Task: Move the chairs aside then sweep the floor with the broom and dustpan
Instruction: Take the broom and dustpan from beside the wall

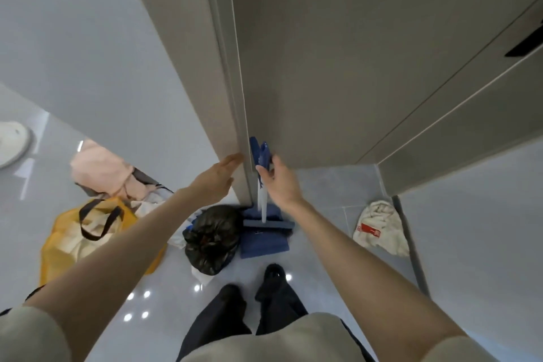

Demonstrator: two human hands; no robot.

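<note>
right grip point(280, 182) holds broom handle point(256, 151)

Even, moderately bright light fills the scene with only faint shadows, and small round white spots of glare sit on the glossy floor point(170, 297) at lower left. The wide lens bows the edges of the grey wall panel point(323, 67) and stretches both forearms toward the bottom corners. Detail is soft throughout, and the right hand point(279, 182) on the broom handle point(260, 153) looks slightly smeared.
</note>
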